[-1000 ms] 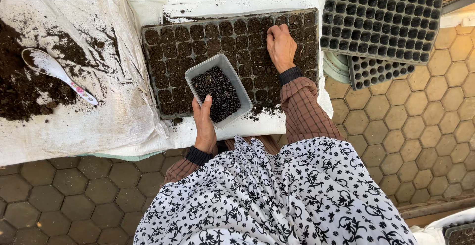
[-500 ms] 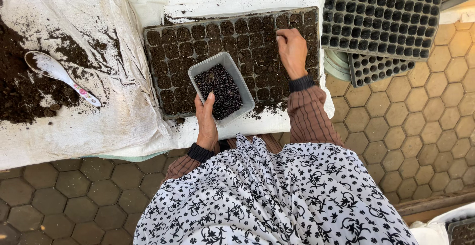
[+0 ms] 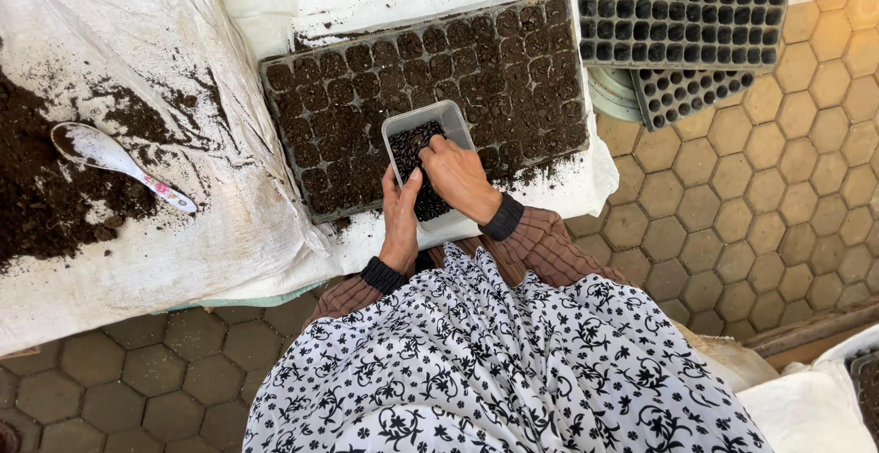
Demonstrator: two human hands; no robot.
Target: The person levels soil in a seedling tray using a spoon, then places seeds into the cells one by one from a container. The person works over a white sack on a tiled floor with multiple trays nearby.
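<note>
Grey tub (image 3: 430, 124) of dark seeds in left hand's (image 3: 401, 220) grip, right hand (image 3: 461, 177) pinching inside.

A white spoon (image 3: 114, 162) with a patterned handle lies on a white sack (image 3: 137, 69) at the left, beside a heap of dark soil (image 3: 37, 188) spread over the cloth. At the upper right, an empty black cell tray (image 3: 682, 9) rests on top of another black tray (image 3: 687, 96) that sticks out from under it, with a pale round lid (image 3: 612, 96) partly hidden just beside them. The floor (image 3: 806, 160) is laid with tan hexagonal tiles, and a white bag (image 3: 806, 407) sits at the lower right corner.
</note>
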